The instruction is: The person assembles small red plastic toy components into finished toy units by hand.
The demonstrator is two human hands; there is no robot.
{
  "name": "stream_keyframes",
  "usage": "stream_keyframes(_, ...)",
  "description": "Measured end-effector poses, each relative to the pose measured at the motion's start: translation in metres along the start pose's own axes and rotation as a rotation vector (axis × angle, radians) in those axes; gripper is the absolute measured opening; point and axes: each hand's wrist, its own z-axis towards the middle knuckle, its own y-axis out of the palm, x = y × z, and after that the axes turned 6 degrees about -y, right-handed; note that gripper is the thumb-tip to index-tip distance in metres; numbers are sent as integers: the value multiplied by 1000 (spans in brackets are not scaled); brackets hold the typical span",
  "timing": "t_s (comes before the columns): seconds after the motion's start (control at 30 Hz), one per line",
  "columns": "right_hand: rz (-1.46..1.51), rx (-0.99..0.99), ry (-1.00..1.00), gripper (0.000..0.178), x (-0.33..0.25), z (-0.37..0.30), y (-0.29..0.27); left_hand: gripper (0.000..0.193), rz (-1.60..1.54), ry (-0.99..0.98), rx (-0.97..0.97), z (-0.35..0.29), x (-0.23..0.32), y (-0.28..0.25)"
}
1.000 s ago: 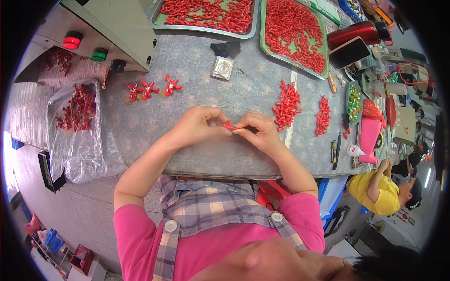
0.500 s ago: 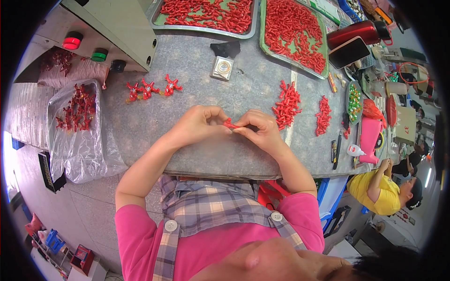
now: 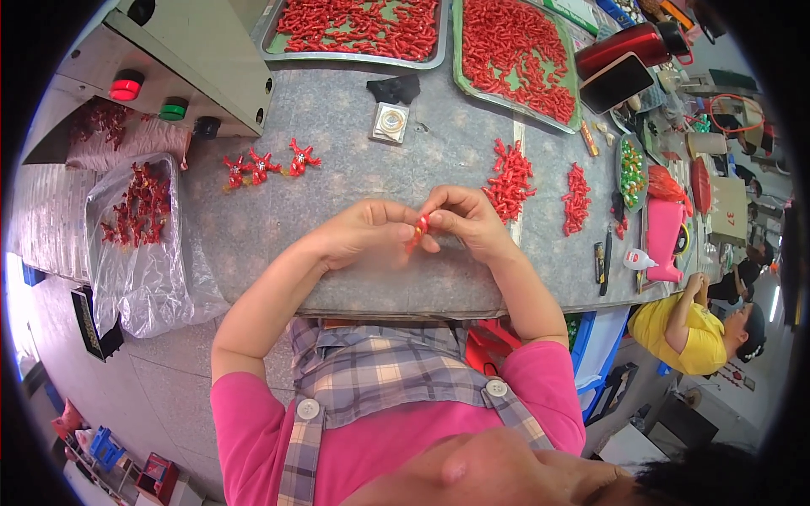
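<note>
Both my hands meet over the near middle of the grey table, closed around one small glossy red figurine (image 3: 419, 228) with a yellowish lower end. My left hand (image 3: 364, 229) grips its lower part between thumb and fingers. At its upper end, the thumb and fingertips of my right hand (image 3: 469, 221) pinch it; the fingers partly hide its shape. Beyond my left hand, three red figurines (image 3: 268, 164) with limbs stand in a row. A heap of small red pieces (image 3: 509, 181) lies beyond my right hand, with a smaller heap (image 3: 575, 199) farther right.
Two metal trays of red pieces, a left one (image 3: 354, 57) and a right one (image 3: 456, 59), stand at the back. A machine (image 3: 198, 63) with buttons and a plastic-lined bin (image 3: 175, 211) are at left. A phone (image 3: 617, 83), green-bead dish (image 3: 643, 181) and glue bottle (image 3: 639, 260) are at right.
The red piece has turned from lying sideways to more upright between my fingers, its yellowish end now showing. My right hand has shifted slightly up and left.
</note>
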Motion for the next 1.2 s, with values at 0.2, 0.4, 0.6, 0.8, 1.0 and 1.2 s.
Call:
stream_keyframes(0.2,-102,87,-69,12,0,0,1,34,163,62,97,-1,2,6)
stream_keyframes(0.4,-144,136,-95,9,1,0,2,32,312,162,263,3,-5,6)
stream_keyframes(0.6,-184,183,-134,8,0,0,3,28,659,395,576,2,-11,7)
stream_keyframes(0.8,-466,203,-285,8,-1,-2,4,26,716,383,576,7,-17,5)
stream_keyframes(1.0,-789,60,-434,8,-8,1,3,16,624,270,483,7,-19,1)
stream_keyframes(1.2,-1112,855,-390,10,-50,-53,-69,14,223,255,405,8,-7,-2)
